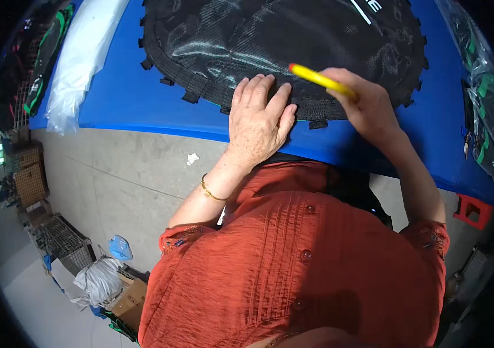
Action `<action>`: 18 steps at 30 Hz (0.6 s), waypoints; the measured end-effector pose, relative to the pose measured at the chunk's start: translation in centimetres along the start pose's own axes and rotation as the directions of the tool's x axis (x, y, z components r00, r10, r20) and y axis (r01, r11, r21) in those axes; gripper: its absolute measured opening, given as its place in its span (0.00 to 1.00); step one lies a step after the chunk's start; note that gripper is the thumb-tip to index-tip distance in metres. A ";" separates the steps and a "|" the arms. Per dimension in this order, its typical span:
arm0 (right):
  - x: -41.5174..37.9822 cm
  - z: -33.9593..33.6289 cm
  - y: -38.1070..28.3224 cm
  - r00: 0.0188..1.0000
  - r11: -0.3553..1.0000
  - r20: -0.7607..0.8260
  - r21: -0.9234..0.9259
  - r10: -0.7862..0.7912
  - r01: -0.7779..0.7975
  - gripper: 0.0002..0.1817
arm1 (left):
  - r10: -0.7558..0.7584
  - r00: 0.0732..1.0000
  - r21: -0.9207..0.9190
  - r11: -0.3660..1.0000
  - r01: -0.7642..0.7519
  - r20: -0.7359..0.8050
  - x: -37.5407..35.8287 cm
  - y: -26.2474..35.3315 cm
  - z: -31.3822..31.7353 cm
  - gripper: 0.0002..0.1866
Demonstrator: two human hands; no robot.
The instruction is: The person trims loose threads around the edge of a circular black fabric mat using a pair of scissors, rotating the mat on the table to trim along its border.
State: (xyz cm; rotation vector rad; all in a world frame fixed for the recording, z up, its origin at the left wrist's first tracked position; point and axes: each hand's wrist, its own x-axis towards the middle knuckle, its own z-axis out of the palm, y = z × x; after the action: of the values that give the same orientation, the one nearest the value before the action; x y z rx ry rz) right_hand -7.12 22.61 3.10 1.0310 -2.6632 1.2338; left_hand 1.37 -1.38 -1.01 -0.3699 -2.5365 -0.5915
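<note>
A round black mesh mat (281, 40), like a trampoline bed, lies flat on a blue table (125, 98), and its near edge reaches almost to the table's front rim. A band of black webbing with short strap tabs (190, 96) runs around the mat's rim.

The left hand (257, 119) rests palm down on that near edge. Its fingers are spread and flat, gripping nothing; it appears to pin the webbing so the edge stays still and taut.

Just right of it, the right hand (363, 101) is closed around a yellow tool (319, 78), a slim stick-like handle whose free end slants up and left over the mat's border. What kind of tool it is cannot be told. It is held low and close to the webbing, seemingly to work at the spot the other hand steadies.

The person wears a rust-red blouse (299, 261) and a thin gold bracelet (209, 191) on the left wrist.

Left of the mat, clear plastic sheeting (79, 64) lies on the table. Right of the mat sit plastic bags of green and black parts (484, 110). Below the table's front rim is a grey concrete floor (113, 174), with wire crates (64, 240) and a cardboard box (134, 298) well apart from the mat.
</note>
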 end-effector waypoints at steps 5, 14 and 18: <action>0.9 0.8 0.3 0.997 0.992 -0.003 -0.100 -0.074 0.073 0.16 | 0.008 1.000 0.022 1.000 -0.009 0.004 -0.2 -0.4 0.5 0.22; 2.1 0.9 1.6 0.997 0.996 -0.035 -0.047 -0.071 0.070 0.10 | 0.014 1.000 0.036 0.999 -0.014 0.014 -0.2 -0.4 0.6 0.21; 2.3 0.2 2.3 1.000 1.000 -0.017 0.013 -0.010 0.010 0.10 | 0.037 0.999 0.054 0.998 -0.038 0.017 -0.3 -0.9 1.0 0.21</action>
State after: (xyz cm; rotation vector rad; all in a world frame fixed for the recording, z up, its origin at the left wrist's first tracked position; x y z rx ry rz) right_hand -10.13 22.25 2.06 1.0294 -2.6372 1.2535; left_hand 0.90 -1.79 -2.23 -0.4036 -2.5495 -0.5066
